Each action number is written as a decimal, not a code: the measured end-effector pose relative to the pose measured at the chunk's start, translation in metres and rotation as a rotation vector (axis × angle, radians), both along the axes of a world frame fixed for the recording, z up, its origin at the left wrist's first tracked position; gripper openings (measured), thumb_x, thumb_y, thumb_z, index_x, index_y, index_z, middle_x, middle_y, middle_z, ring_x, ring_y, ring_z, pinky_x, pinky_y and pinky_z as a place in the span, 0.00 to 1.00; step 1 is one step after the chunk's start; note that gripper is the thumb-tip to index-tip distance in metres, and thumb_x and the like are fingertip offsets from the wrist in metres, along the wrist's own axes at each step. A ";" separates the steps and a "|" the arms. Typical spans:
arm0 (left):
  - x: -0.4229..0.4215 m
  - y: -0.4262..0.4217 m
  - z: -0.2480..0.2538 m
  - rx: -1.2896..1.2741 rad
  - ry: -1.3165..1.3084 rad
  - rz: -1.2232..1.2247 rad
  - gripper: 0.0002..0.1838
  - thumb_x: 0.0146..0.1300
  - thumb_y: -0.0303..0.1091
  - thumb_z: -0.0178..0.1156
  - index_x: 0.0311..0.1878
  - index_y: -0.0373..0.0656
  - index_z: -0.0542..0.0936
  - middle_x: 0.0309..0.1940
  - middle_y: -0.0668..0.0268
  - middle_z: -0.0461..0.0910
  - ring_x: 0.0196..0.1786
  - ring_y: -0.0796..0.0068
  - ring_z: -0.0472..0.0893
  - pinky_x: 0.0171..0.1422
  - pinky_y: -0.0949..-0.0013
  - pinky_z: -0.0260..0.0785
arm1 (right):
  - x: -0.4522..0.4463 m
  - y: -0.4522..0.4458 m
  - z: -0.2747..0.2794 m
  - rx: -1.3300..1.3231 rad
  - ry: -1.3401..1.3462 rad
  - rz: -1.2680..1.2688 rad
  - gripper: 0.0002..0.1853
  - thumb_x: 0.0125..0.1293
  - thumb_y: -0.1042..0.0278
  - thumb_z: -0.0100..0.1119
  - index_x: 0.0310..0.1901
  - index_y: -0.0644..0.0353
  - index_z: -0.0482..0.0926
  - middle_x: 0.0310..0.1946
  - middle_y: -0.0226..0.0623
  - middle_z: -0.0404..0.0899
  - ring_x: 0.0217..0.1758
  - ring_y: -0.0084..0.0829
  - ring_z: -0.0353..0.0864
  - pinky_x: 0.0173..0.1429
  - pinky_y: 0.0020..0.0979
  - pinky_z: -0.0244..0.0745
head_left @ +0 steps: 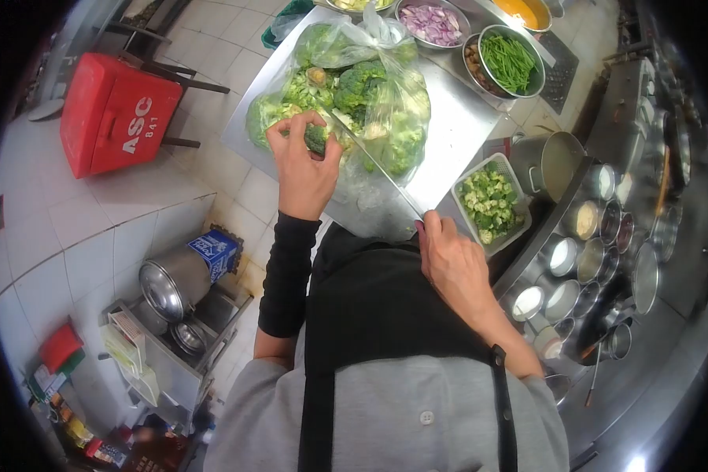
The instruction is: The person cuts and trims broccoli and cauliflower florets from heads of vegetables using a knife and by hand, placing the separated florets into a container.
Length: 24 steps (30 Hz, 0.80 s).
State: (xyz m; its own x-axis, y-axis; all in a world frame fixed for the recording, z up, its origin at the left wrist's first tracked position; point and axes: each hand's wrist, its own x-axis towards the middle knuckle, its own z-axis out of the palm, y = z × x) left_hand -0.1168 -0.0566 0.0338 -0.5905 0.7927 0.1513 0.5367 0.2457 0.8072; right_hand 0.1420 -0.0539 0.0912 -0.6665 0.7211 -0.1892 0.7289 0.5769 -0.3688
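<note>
My left hand [308,161] is closed around a piece of broccoli [315,139], its thumb and fingers curled over it. In my right hand [451,256] is a long knife [377,163], gripped by the handle, its blade slanting up and left to beside the broccoli. Both are over a clear plastic bag [405,94], opened out and filled with broccoli heads [362,88]. The bag lies on a metal table [466,118]. Whether the blade touches the held piece I cannot tell.
A white basket [519,177] of cut florets stands to the right, beside a large pot [562,163]. Bowls of green beans [508,63] and chopped onions [431,23] sit at the table's far right. A red box [118,114] is at left; several seasoning containers [565,256] line the right counter.
</note>
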 end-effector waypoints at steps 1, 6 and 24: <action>-0.002 -0.001 -0.001 -0.015 0.015 0.003 0.16 0.68 0.28 0.70 0.57 0.47 0.81 0.59 0.58 0.73 0.58 0.65 0.74 0.44 0.70 0.80 | 0.002 -0.001 0.003 0.004 -0.011 0.012 0.09 0.85 0.66 0.55 0.46 0.63 0.71 0.31 0.50 0.80 0.29 0.50 0.90 0.28 0.46 0.83; -0.005 -0.006 -0.005 -0.050 0.031 0.021 0.16 0.67 0.26 0.70 0.57 0.47 0.81 0.59 0.58 0.72 0.57 0.64 0.75 0.42 0.71 0.80 | 0.008 -0.006 0.007 -0.014 -0.050 0.062 0.06 0.80 0.72 0.56 0.46 0.63 0.70 0.34 0.49 0.81 0.30 0.49 0.90 0.30 0.45 0.85; -0.050 -0.064 0.013 0.214 -1.185 -0.122 0.15 0.81 0.29 0.56 0.67 0.47 0.71 0.73 0.51 0.76 0.70 0.55 0.82 0.72 0.45 0.78 | -0.095 0.092 -0.097 0.384 0.247 0.100 0.19 0.66 0.77 0.64 0.58 0.59 0.75 0.41 0.46 0.80 0.38 0.47 0.87 0.35 0.46 0.88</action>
